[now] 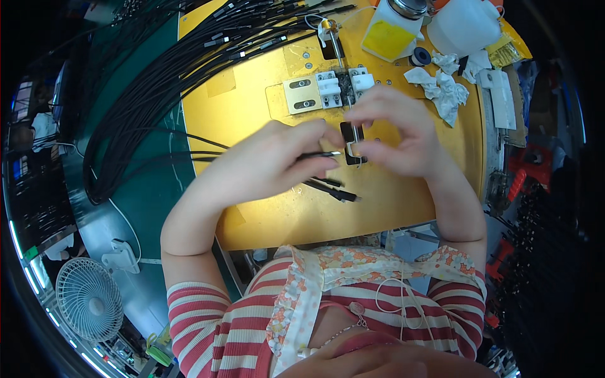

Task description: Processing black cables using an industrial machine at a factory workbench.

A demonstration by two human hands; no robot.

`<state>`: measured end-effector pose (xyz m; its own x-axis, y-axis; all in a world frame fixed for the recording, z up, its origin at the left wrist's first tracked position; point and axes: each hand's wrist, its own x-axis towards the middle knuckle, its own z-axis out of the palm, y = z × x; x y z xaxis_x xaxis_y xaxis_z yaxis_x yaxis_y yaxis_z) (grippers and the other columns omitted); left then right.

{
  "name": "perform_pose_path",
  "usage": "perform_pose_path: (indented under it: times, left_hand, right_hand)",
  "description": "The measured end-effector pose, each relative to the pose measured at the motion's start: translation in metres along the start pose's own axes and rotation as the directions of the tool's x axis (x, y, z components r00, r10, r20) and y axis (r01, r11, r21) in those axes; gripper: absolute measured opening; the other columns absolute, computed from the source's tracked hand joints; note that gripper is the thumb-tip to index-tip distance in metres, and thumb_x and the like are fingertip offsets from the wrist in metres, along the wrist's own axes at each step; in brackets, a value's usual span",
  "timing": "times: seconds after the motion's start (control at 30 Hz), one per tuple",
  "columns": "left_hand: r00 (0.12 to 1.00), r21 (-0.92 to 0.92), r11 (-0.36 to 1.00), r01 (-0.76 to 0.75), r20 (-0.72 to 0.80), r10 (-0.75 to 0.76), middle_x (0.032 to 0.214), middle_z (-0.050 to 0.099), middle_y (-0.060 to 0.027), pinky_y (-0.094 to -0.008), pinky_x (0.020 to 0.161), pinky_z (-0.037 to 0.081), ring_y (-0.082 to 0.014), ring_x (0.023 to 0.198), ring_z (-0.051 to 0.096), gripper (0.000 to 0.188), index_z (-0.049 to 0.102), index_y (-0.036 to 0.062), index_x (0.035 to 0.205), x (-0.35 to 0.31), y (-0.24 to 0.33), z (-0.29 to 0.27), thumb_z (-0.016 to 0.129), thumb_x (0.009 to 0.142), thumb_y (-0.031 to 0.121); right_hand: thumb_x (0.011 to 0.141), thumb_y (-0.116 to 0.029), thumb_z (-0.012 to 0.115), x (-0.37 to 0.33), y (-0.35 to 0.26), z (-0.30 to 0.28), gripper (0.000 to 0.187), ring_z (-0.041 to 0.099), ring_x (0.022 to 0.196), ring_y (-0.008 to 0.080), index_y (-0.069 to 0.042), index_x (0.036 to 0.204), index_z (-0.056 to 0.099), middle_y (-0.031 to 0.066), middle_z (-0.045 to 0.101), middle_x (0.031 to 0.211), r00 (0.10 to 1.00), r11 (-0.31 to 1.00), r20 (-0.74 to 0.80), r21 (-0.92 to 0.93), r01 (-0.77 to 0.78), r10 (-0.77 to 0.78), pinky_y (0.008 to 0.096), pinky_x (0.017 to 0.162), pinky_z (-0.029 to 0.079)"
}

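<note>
A thin black cable with a small metal-tipped plug is pinched between the thumb and fingers of my left hand. The plug points right, toward my right hand. That hand is curved with thumb and fingers apart, and nothing shows between them. Just beyond my hands stands a fixture with white clamp blocks and a metal rod. Part of the fixture is hidden by my right fingers. Below my left hand, several loose black cable ends lie on the yellow work plate.
A thick bundle of black cables curves along the left over a green table. At the back right are a bottle with yellow contents, a white jug and crumpled tissues. A white fan stands lower left.
</note>
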<state>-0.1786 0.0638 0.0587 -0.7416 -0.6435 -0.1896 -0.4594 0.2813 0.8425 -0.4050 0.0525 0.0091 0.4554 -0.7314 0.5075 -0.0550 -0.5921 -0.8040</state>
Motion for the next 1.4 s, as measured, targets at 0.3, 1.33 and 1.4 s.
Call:
perform_pose_path:
  times: [0.3, 1.33, 1.4]
  left_hand:
    - [0.956, -0.166, 0.983, -0.076, -0.292, 0.025, 0.085, 0.067, -0.0131, -0.0254, 0.059, 0.05, -0.0165, 0.067, 0.065, 0.037, 0.046, 0.0012, 0.106, 0.009, -0.012, 0.025, 0.072, 0.081, 0.006]
    - [0.828, 0.727, 0.682, -0.083, -0.33, 0.453, 0.095, 0.055, -0.0054, -0.0316, 0.072, 0.046, -0.0201, 0.079, 0.058, 0.041, 0.063, 0.0086, 0.117, 0.033, -0.07, 0.017, 0.059, 0.076, 0.005]
    - [0.832, 0.73, 0.679, -0.081, -0.326, 0.45, 0.096, 0.055, -0.0052, -0.0316, 0.072, 0.046, -0.0202, 0.079, 0.058, 0.039, 0.063, 0.0081, 0.116, 0.032, -0.071, 0.017, 0.058, 0.078, 0.005]
  right_hand:
    - [0.075, 0.001, 0.072, -0.003, -0.003, 0.002, 0.014, 0.062, 0.073, 0.0215, -0.002, 0.088, 0.066, 0.0088, 0.063, 0.085, 0.99, 0.986, 0.095, -0.122, 0.115, -0.103, 0.0293, 0.063, 0.05]
    - [0.08, -0.004, 0.066, 0.005, 0.039, 0.0, 0.007, 0.055, 0.079, 0.0203, 0.0, 0.085, 0.067, 0.0069, 0.055, 0.087, 0.935, 0.899, -0.152, -0.261, -0.352, 0.322, 0.0311, 0.068, 0.045]
    - [0.08, -0.005, 0.066, 0.004, 0.039, 0.001, 0.007, 0.055, 0.08, 0.0214, 0.0, 0.085, 0.067, 0.007, 0.055, 0.086, 0.93, 0.898, -0.157, -0.248, -0.363, 0.333, 0.0318, 0.069, 0.045]
